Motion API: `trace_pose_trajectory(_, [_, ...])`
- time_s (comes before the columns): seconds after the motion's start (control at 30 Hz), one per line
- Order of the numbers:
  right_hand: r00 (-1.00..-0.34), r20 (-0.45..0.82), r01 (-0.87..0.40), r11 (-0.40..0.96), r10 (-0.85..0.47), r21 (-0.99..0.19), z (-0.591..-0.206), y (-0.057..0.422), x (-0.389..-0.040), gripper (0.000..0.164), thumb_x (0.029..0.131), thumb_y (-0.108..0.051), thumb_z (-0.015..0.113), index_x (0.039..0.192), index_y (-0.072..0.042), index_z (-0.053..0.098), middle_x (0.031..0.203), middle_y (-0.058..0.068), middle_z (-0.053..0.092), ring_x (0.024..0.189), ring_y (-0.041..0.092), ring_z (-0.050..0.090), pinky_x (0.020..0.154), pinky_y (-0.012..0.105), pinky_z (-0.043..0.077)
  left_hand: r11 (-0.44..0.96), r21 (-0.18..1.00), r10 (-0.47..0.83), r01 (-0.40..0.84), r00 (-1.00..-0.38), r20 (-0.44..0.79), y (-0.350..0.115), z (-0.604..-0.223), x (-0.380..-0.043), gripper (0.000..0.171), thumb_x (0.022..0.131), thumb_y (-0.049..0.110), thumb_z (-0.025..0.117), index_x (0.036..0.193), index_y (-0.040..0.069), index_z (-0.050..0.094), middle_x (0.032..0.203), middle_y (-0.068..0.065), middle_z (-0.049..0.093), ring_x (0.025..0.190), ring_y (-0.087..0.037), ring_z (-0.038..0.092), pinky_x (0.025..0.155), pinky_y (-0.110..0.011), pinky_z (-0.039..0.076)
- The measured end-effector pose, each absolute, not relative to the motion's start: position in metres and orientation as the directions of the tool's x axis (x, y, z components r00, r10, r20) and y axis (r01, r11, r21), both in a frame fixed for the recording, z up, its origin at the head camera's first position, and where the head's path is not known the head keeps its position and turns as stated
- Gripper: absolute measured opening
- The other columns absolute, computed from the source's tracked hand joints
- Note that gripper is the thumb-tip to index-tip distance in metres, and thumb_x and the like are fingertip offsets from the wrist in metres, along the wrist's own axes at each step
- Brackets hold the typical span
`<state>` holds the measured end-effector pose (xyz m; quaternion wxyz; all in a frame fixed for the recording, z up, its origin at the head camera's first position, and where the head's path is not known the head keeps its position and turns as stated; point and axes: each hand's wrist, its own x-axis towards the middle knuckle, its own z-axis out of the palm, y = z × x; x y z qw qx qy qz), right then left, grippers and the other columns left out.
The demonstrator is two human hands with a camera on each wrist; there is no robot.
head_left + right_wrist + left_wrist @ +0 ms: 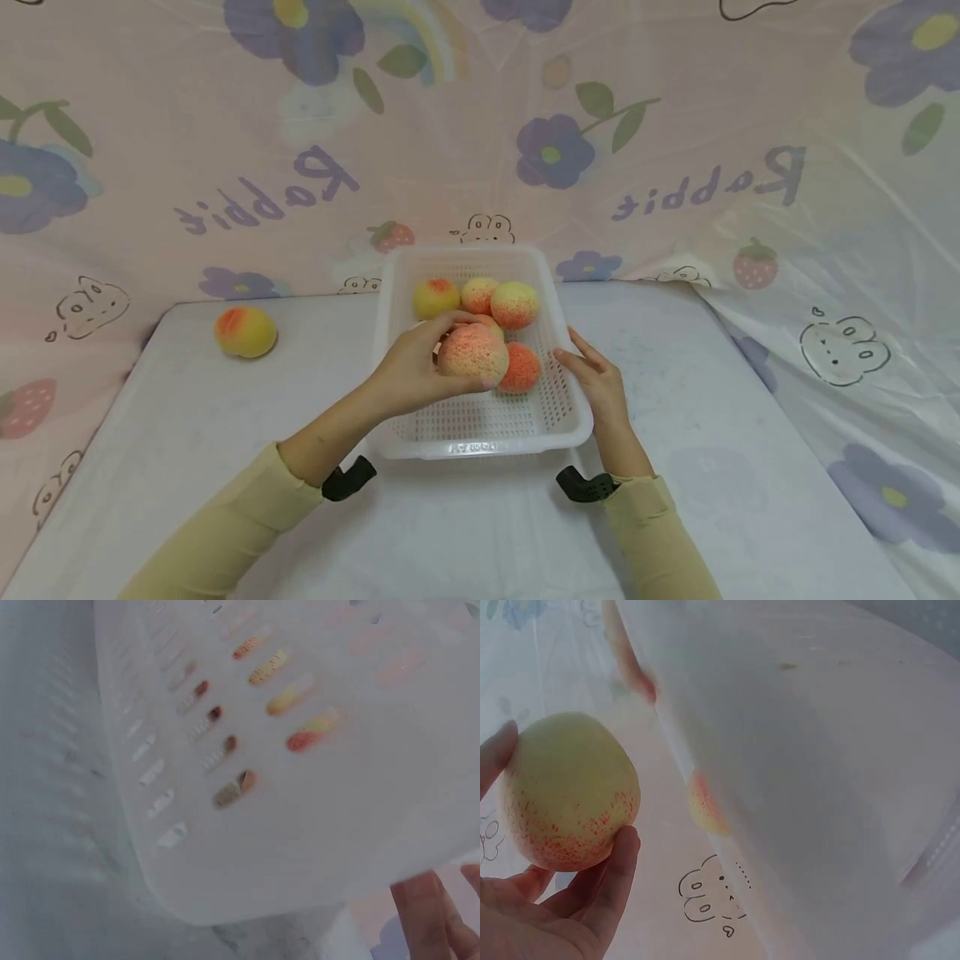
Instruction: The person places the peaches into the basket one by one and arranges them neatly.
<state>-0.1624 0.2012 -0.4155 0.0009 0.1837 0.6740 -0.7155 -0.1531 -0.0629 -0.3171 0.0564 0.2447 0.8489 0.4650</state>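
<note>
My left hand point(408, 367) grips a peach point(474, 357), speckled pink over cream, above a white plastic basket point(480, 447). In the left wrist view the same peach point(574, 791) shows a pale yellow side with red specks, held between thumb and fingers. On the basket's right side, my right hand point(602, 387) holds the rim, its thumb over the edge. The right wrist view shows fingers point(424, 911) against the rim. Inside the basket lie several peaches, among them a yellow one point(435, 298), a speckled one point(515, 305) and a redder one point(520, 368). The held peach partly hides another.
A yellow peach point(246, 332) with a red patch lies on the white-covered table point(315, 383), left of the basket. Behind the table hangs a printed cloth point(450, 167) with flowers and rabbits. Black wrist mounts point(349, 479) sit below both hands.
</note>
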Motion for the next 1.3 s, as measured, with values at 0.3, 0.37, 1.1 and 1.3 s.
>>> trace_pose_trajectory(0.3, [-0.933,-0.259,0.245,-0.087,0.249,-0.966,-0.415,0.202,-0.163,0.056,0.081,-0.036,0.077,0.133,-0.036,0.056,0.1,-0.009,0.071,0.086,0.012,0.069,0.074,0.03,0.057,0.488,0.751,0.569,0.444,-0.814,0.111,-0.053,-0.315,-0.16,0.066,0.07,0.037,0.085,0.126,0.025,0.054,0.116,0.004,0.061,0.094,-0.016,0.057,0.075,-0.029,0.051])
trace_pose_trajectory(0.37, [-0.934,-0.257,0.243,-0.087,0.248,-0.966,-0.416,0.202,-0.163,0.057,0.08,-0.037,0.077,0.133,-0.036,0.056,0.1,-0.009,0.071,0.086,0.012,0.069,0.074,0.03,0.057,0.476,0.748,0.609,0.463,-0.787,0.099,-0.052,-0.315,-0.164,0.067,0.069,0.037,0.085,0.127,0.026,0.053,0.117,0.005,0.061,0.093,-0.016,0.056,0.075,-0.029,0.05])
trace_pose_trajectory(1.1, [-0.928,-0.267,0.258,-0.069,0.26,-0.964,-0.417,0.202,-0.162,0.056,0.081,-0.037,0.076,0.133,-0.037,0.056,0.11,-0.001,0.069,0.09,0.012,0.067,0.076,0.029,0.057,0.343,0.824,0.784,0.452,-0.621,0.014,-0.045,-0.295,-0.193,0.072,0.071,0.025,0.086,0.133,0.023,0.052,0.127,0.006,0.055,0.112,-0.013,0.054,0.093,-0.034,0.049])
trace_pose_trajectory(1.3, [-0.929,-0.267,0.262,-0.053,0.256,-0.964,-0.417,0.202,-0.162,0.057,0.081,-0.038,0.077,0.133,-0.037,0.055,0.109,-0.001,0.069,0.091,0.012,0.067,0.076,0.029,0.056,0.393,0.815,0.782,0.427,-0.621,-0.052,-0.036,-0.297,-0.195,0.071,0.071,0.026,0.086,0.133,0.026,0.051,0.126,0.006,0.056,0.108,-0.012,0.056,0.09,-0.03,0.05])
